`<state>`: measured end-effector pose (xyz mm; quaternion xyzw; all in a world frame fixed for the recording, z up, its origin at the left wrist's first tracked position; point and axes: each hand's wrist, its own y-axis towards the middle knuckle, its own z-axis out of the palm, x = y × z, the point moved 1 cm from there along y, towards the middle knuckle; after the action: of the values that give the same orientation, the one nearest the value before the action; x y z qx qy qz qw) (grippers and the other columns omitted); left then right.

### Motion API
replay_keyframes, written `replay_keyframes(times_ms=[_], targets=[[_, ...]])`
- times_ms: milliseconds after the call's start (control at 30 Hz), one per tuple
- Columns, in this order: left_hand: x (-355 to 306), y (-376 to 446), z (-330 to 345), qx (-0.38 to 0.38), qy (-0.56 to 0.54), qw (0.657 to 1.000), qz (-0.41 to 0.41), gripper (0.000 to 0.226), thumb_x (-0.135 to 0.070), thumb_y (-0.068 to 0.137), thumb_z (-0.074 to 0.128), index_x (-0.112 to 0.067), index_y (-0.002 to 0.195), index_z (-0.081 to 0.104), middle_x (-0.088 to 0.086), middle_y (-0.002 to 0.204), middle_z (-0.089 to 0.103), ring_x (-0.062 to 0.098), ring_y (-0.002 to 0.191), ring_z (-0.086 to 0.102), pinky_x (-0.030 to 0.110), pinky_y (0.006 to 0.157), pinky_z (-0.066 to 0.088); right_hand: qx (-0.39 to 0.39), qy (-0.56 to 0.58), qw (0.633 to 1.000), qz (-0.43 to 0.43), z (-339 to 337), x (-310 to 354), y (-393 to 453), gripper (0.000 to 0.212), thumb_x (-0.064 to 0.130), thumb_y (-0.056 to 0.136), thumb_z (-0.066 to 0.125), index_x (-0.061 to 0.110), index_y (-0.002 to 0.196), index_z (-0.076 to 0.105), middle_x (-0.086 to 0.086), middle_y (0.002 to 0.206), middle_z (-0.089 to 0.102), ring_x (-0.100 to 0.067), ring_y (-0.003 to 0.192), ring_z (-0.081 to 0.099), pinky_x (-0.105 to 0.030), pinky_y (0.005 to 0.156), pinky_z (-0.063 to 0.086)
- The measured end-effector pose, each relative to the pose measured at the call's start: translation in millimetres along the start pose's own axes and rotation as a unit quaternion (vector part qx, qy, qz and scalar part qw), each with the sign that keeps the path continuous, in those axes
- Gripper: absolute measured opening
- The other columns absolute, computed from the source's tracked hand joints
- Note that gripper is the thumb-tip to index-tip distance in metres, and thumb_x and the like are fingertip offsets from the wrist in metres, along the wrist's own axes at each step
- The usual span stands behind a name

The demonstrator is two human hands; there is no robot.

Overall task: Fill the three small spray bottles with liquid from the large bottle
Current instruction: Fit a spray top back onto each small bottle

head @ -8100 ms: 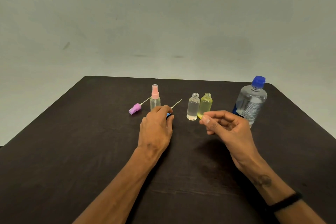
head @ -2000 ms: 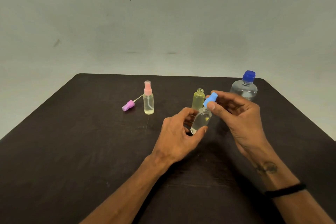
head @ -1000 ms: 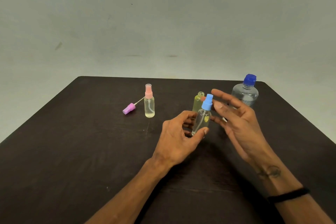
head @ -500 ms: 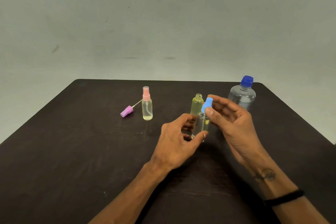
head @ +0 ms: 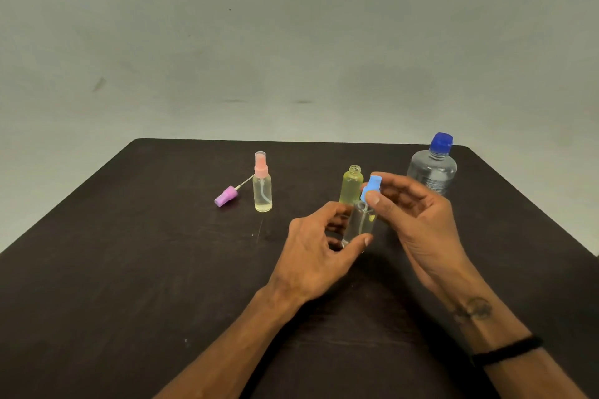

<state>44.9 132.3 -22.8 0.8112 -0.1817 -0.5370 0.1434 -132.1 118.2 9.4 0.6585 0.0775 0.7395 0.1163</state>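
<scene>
Three small spray bottles on a dark table (head: 136, 269), one large bottle (head: 432, 170) at far right. Table top is near-black, matte, with faint scuffs and pale specks; its far corners are rounded. Behind it a plain grey-green wall (head: 291, 26) with a few dark marks and smudges. Light is dim and even.

Left hand (head: 319, 254) grips the clear bottle (head: 359, 225) low on its body, thumb in front, fingers curled behind. Bottle is held near table centre, roughly upright; whether its base touches the table cannot be told. Dip tube visible inside.

Right hand (head: 418, 217) pinches the blue spray head (head: 371, 188) between thumb and fingertips, the head seated on the clear bottle's neck. Black band (head: 505, 354) on the right wrist, a dark mark on the forearm above it.

Yellow bottle (head: 351, 185) stands open-necked just behind the clear one, partly hidden by the hands.

Pink-capped bottle (head: 262, 186) stands upright to the left, well apart, with pale liquid in its lower part and a clear overcap on.

Purple spray head (head: 226, 196) lies on its side just left of that bottle, its tube pointing toward it.

Large bottle is upright, blue cap on, clear, label facing the hands.
</scene>
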Motion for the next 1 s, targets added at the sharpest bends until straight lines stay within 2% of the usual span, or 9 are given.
replay_keyframes(times_ms=[133, 233, 300, 400, 500, 733, 800, 867, 1000], targets=[[0.0, -0.2, 1.4, 0.011, 0.001, 1.000, -0.002, 0.048, -0.037, 0.089, 0.082, -0.025, 0.131, 0.064, -0.023, 0.108, 0.068, -0.007, 0.106, 0.068, 0.012, 0.084, 0.058, -0.019, -0.009, 1.000, -0.008, -1.4, -0.2, 0.1, 0.053, 0.025, 0.064, 0.089, 0.019, 0.115, 0.077, 0.002, 0.111, 0.081, -0.014, 0.109, 0.076, -0.034, 0.097, 0.061], [0.5, 0.2, 1.2, -0.010, -0.019, 1.000, -0.009, 0.043, -0.032, 0.088, 0.085, -0.023, 0.126, 0.067, -0.021, 0.103, 0.072, -0.004, 0.099, 0.071, 0.013, 0.081, 0.058, 0.009, 0.032, 0.999, 0.005, 0.4, 0.9, -0.7, 0.061, 0.024, 0.070, 0.086, 0.017, 0.128, 0.072, -0.004, 0.119, 0.080, -0.019, 0.117, 0.075, -0.036, 0.100, 0.061], [1.3, 0.5, 1.4, -0.023, -0.025, 0.999, -0.014, 0.042, -0.030, 0.087, 0.086, -0.021, 0.124, 0.069, -0.017, 0.103, 0.074, -0.002, 0.098, 0.072, 0.014, 0.081, 0.059, 0.030, 0.055, 0.998, 0.016, 1.4, 3.5, -1.2, 0.059, 0.021, 0.076, 0.081, 0.017, 0.133, 0.069, -0.004, 0.122, 0.079, -0.020, 0.120, 0.074, -0.038, 0.103, 0.060], [1.7, 0.4, 1.1, -0.022, -0.023, 0.999, -0.016, 0.046, -0.032, 0.087, 0.086, -0.020, 0.127, 0.068, -0.013, 0.108, 0.075, -0.001, 0.100, 0.072, 0.017, 0.083, 0.060, 0.038, 0.043, 0.998, 0.022, 1.1, 4.6, -1.6, 0.047, 0.018, 0.081, 0.077, 0.016, 0.128, 0.071, -0.002, 0.119, 0.081, -0.019, 0.117, 0.075, -0.040, 0.103, 0.060], [1.7, 0.0, 0.1, -0.014, -0.016, 1.000, -0.011, 0.047, -0.034, 0.088, 0.084, -0.020, 0.129, 0.067, -0.013, 0.109, 0.075, -0.003, 0.101, 0.071, 0.017, 0.084, 0.060, 0.016, 0.018, 0.999, 0.023, -1.0, 0.4, -0.6, 0.044, 0.018, 0.076, 0.082, 0.015, 0.119, 0.076, -0.005, 0.116, 0.081, -0.021, 0.114, 0.076, -0.046, 0.105, 0.058], [-0.5, -0.2, 2.0, 0.003, -0.002, 1.000, -0.002, 0.044, -0.033, 0.088, 0.084, -0.023, 0.127, 0.067, -0.025, 0.103, 0.069, -0.010, 0.100, 0.068, 0.008, 0.079, 0.056, -0.010, 0.017, 1.000, 0.008, -3.0, -3.4, 1.5, 0.057, 0.019, 0.065, 0.092, 0.016, 0.120, 0.077, -0.006, 0.113, 0.080, -0.022, 0.112, 0.076, -0.034, 0.095, 0.060], [-0.3, 0.2, 1.5, 0.003, -0.004, 1.000, -0.004, 0.042, -0.033, 0.088, 0.084, -0.025, 0.125, 0.066, -0.027, 0.100, 0.068, -0.011, 0.099, 0.068, 0.007, 0.077, 0.055, 0.013, 0.045, 0.999, 0.021, -2.0, -3.2, 1.5, 0.063, 0.022, 0.069, 0.090, 0.018, 0.129, 0.072, -0.009, 0.120, 0.079, -0.024, 0.117, 0.074, -0.038, 0.098, 0.059], [0.2, 0.4, 1.4, -0.004, -0.006, 1.000, -0.007, 0.041, -0.032, 0.088, 0.085, -0.025, 0.124, 0.067, -0.026, 0.100, 0.069, -0.009, 0.098, 0.069, 0.008, 0.077, 0.055, 0.038, 0.070, 0.996, 0.036, -1.1, 0.7, 1.0, 0.065, 0.020, 0.074, 0.084, 0.020, 0.137, 0.066, -0.008, 0.124, 0.078, -0.023, 0.120, 0.074, -0.036, 0.097, 0.060], [0.3, 0.1, 0.6, -0.009, -0.009, 1.000, -0.006, 0.043, -0.031, 0.087, 0.086, -0.024, 0.126, 0.068, -0.025, 0.101, 0.070, -0.009, 0.101, 0.069, 0.009, 0.079, 0.055, 0.050, 0.073, 0.995, 0.039, -1.7, 2.2, -0.1, 0.054, 0.010, 0.083, 0.076, 0.014, 0.136, 0.066, -0.010, 0.121, 0.080, -0.023, 0.118, 0.075, -0.035, 0.099, 0.061]])
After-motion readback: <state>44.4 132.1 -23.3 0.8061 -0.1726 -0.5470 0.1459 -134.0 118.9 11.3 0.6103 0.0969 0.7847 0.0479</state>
